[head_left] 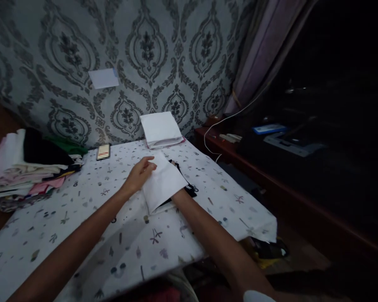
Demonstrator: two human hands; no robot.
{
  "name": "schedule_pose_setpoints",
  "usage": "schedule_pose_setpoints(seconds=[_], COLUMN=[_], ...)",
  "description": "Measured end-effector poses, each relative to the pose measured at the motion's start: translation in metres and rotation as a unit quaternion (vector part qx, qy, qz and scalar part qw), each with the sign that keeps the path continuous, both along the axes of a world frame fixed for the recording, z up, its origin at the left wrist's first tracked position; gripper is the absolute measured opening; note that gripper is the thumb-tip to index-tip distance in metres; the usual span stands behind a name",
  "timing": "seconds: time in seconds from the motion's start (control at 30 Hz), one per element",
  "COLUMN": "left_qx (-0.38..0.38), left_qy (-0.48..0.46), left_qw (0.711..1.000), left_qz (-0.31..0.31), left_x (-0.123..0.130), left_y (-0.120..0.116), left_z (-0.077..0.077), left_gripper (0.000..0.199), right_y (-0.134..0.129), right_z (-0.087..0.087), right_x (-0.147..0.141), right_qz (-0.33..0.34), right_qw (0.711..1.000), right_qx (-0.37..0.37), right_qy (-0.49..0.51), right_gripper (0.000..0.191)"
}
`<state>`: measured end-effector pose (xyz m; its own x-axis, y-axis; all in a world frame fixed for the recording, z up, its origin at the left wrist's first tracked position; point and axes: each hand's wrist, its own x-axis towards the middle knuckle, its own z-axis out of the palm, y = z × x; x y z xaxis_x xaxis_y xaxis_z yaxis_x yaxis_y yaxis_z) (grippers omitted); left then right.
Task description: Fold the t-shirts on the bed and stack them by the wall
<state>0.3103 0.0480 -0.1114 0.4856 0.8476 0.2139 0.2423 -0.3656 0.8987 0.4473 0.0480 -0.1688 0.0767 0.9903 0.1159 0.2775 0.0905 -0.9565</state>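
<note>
A flat white piece (pixel 164 180), which could be a paper or plastic sleeve or a folded cloth, lies on the patterned white cover. Black fabric with small white marks (pixel 191 191) shows below its right edge and at its near opening. My left hand (pixel 140 174) is at the left edge of the white piece, its fingers bent and apart, fingertips over the surface. My right hand (pixel 179 196) reaches under or into the white piece from the near right. Only its wrist and a bit of skin at the far side show; its fingers are hidden.
Behind stands a stack of white folded pieces (pixel 161 129). On the left is a pile of folded clothes (pixel 31 163), with a small dark-framed card or phone (pixel 103 151) beside it. A white cable (pixel 222 120) hangs over a red-brown ledge (pixel 255 165) at right.
</note>
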Motion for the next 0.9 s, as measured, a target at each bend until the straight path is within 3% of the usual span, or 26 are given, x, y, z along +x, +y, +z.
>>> schedule_pose_setpoints(seconds=[0.1,0.17,0.27,0.47,0.63,0.8,0.9], left_qx=[0.128,0.152,0.167,0.24,0.251,0.246,0.24], left_qy=[0.144,0.228,0.31,0.356,0.366,0.374,0.374], left_qw=[0.981,0.962,0.935,0.901,0.893,0.89,0.891], left_qz=[0.013,-0.006,-0.042,-0.063,-0.076,-0.086,-0.096], left_x=[0.021,0.03,0.041,0.053,0.061,0.07,0.072], left_y=[0.001,-0.001,-0.005,-0.005,-0.008,-0.009,-0.011], left_z=[-0.036,-0.055,-0.068,-0.079,-0.083,-0.083,-0.081], left_gripper=[0.064,0.069,0.071,0.072,0.075,0.077,0.077], right_y=[-0.008,-0.01,-0.011,-0.007,-0.009,-0.012,-0.011], right_z=[0.0,0.001,0.003,-0.009,-0.019,-0.009,0.003], right_x=[0.02,0.03,0.045,0.069,0.083,0.097,0.09], right_qz=[0.017,0.02,0.011,-0.074,-0.1,-0.104,-0.132], right_qw=[0.998,0.996,0.992,0.986,0.983,0.987,0.989], right_qx=[-0.013,-0.025,-0.064,-0.065,-0.041,-0.028,0.064], right_qy=[0.06,0.086,0.106,0.132,0.149,0.121,0.009], right_gripper=[0.097,0.102,0.106,0.087,0.074,0.065,0.056])
